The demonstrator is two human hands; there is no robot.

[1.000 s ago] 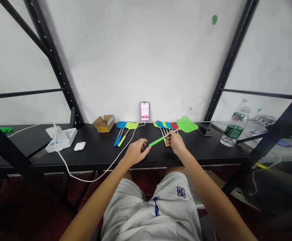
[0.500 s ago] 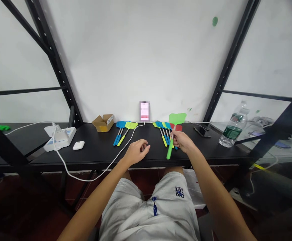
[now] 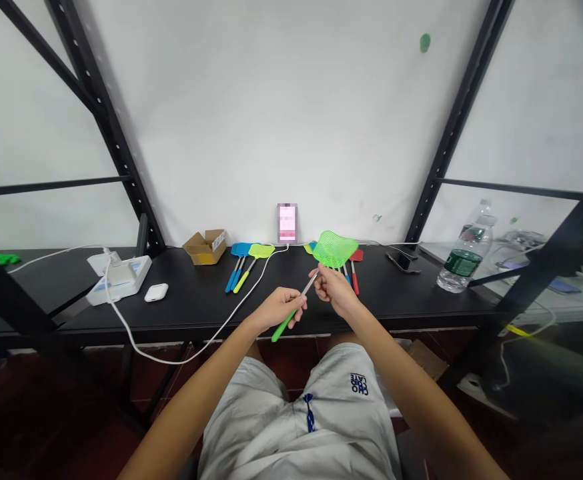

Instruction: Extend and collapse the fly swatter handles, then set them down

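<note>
A green fly swatter (image 3: 335, 249) with a mesh head and a metal shaft is held tilted above the front of the desk. My left hand (image 3: 282, 308) is closed around it where the green handle meets the shaft. Just below the head, my right hand (image 3: 335, 287) pinches the shaft. Behind the head lies a row of swatters, partly hidden; a red swatter (image 3: 355, 270) shows at its right end. Left of the white cable, blue swatters (image 3: 236, 267) and a yellow-green swatter (image 3: 252, 268) lie on the desk.
A phone (image 3: 287, 223) leans on the wall, with a white cable (image 3: 221, 327) looping over the desk edge. An open cardboard box (image 3: 205, 248), an earbud case (image 3: 156, 293) and a power strip (image 3: 126, 280) are to the left. Another phone (image 3: 402, 261) and water bottles (image 3: 464, 260) stand right.
My right hand has brought the green fly swatter left and tilted its handle toward my left hand. My left hand, free before, has closed on the handle. The red swatter is now more visible.
</note>
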